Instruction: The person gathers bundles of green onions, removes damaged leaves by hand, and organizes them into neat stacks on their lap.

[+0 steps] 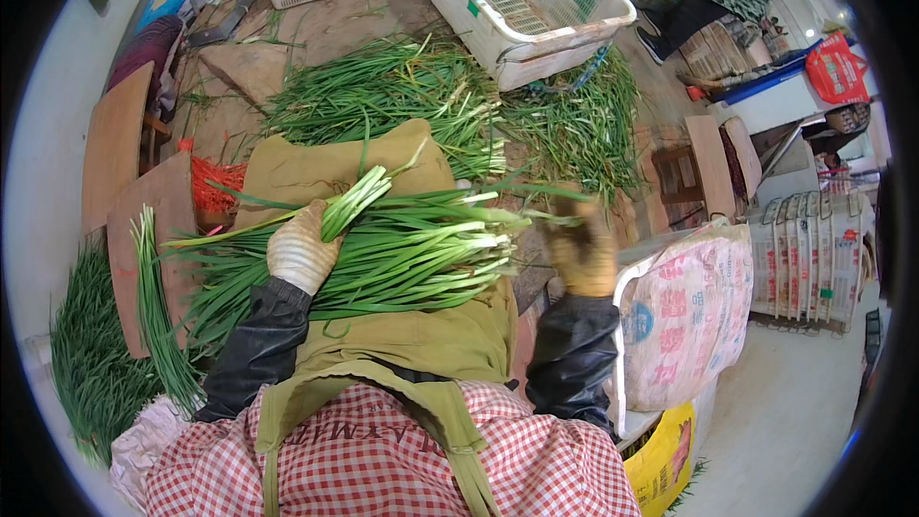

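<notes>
Nearest you, an olive apron (402, 340) covers your lap, a printed sack (684, 311) stands at your 3 o'clock, and a thin bunch of greens (153, 306) lies on a board at 9. The bundle of green onions (402, 254) lies across your lap, long axis 9 to 3, white ends toward 3. Your left hand (302, 251) clenches a few stalks on top; your right hand (582, 249) pinches leaves past the white ends. Beyond, at 12, loose greens (402, 86) cover the floor before a white crate (522, 0).

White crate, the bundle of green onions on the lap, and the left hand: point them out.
white crate (574, 38), head view, near rim.
bundle of green onions (412, 258), head view, mid stalks.
left hand (300, 254), head view, glove back.
</notes>
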